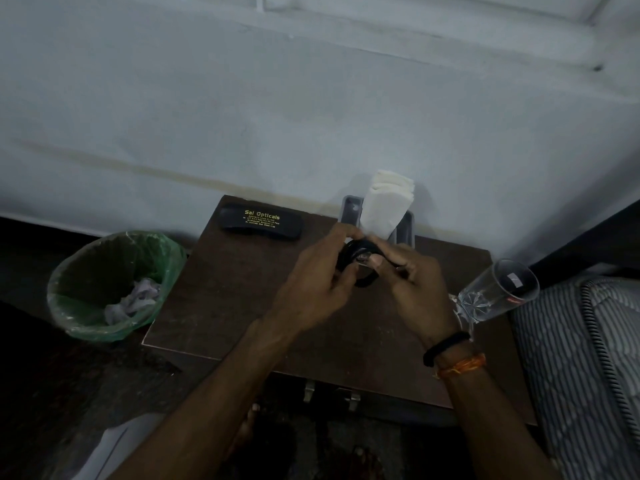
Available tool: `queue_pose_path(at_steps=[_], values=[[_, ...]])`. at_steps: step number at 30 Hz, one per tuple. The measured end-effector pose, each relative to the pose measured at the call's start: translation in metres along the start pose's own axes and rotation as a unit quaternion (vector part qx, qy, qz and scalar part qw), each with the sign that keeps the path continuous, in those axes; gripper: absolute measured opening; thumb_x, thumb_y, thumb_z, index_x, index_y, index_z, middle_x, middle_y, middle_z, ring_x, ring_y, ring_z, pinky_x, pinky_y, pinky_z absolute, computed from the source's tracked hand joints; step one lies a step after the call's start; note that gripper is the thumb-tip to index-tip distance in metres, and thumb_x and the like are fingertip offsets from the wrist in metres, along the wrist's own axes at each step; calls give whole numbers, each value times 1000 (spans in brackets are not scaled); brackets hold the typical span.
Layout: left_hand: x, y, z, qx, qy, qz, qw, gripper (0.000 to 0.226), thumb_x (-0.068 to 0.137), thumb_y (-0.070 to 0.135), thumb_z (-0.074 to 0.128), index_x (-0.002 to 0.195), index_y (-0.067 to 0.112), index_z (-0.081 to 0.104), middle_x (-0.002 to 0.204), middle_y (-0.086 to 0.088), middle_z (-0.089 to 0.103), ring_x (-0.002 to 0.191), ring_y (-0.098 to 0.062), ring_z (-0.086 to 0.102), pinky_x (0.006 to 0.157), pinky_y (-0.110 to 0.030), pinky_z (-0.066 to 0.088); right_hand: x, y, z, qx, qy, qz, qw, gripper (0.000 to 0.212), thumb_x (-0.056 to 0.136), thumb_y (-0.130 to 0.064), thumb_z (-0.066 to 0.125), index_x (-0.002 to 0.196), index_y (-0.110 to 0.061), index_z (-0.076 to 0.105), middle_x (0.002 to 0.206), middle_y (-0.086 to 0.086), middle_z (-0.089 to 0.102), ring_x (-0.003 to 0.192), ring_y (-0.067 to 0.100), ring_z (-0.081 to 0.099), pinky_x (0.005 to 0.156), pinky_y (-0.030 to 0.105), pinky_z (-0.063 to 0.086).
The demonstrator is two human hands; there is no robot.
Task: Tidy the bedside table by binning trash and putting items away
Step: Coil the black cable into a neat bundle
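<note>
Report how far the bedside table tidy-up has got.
Done: crumpled trash already lies in the green-lined bin. In hand: left hand and right hand together hold a dark pair of glasses above the table. Left: the closed Sai Opticals case and the drinking glass at the right edge.

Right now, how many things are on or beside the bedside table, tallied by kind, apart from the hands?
Black spectacle case: 1
Napkin holder with white napkins: 1
Clear glass: 1
Small black item held in both hands: 1
Green-lined bin beside the table: 1
Total: 5
</note>
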State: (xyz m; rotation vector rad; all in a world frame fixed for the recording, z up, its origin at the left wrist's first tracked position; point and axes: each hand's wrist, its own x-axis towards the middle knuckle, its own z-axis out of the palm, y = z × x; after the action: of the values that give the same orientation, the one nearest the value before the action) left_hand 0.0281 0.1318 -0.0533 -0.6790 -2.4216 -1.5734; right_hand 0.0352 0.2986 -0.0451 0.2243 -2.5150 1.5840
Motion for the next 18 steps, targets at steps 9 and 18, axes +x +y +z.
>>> queue_pose_path(at_steps=[9,18], values=[[-2,-1,1,-62,116,-61,989,41,88,2,66,127,17,65,122,5,69,115,-1,63,97,-20,51,3,-3,-15,184,-45,61,980,39,91,6,56,123,-15,65,122,4,70,111,8,65,88,20,51],[-2,-5,5,-70,89,-97,989,40,87,7,70,126,15,65,99,2,77,91,-5,73,90,-31,58,1,16,-20,-340,20,-86,936,24,88,-10,66,108,-18,75,96,5,74,89,29,60,77,33,47]])
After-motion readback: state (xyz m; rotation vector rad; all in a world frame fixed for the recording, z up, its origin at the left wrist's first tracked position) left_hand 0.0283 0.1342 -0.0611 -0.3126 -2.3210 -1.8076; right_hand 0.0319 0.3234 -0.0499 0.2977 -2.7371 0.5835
